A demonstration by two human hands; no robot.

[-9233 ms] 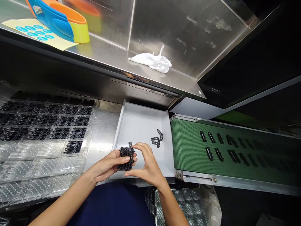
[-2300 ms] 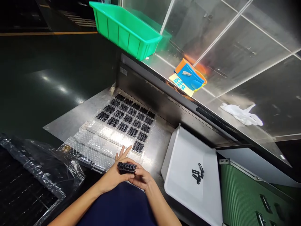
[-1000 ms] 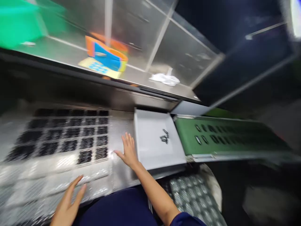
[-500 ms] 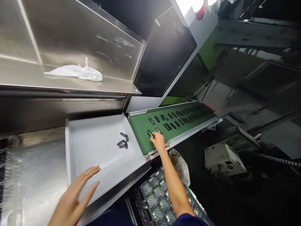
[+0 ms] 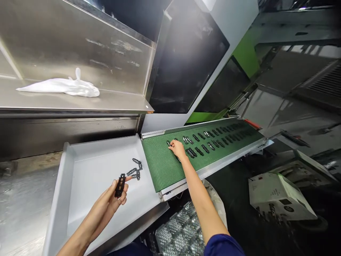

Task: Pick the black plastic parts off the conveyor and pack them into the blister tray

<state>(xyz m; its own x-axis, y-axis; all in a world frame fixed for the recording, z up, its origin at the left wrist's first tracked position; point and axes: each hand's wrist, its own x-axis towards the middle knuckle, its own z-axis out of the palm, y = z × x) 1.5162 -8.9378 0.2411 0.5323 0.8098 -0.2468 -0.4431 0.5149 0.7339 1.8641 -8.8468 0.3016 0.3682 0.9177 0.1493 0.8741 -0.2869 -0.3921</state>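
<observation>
Head view, left grip [image 5: 114, 197] pinching black part [image 5: 120, 185]

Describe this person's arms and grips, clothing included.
The left grip and right grip are ungloved, with no visible ring or watch. The left forearm and right forearm are uncovered. A plain navy-blue sleeve stops near the right elbow; no sleeve shows on the left.

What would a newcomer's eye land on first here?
Probably the green conveyor belt, running off right with two rows of black parts and the right hand over it. Beside it, the left hand holds a black piece over a white tray. Upper left, something white, maybe a glove, lies on the metal shelf.
</observation>
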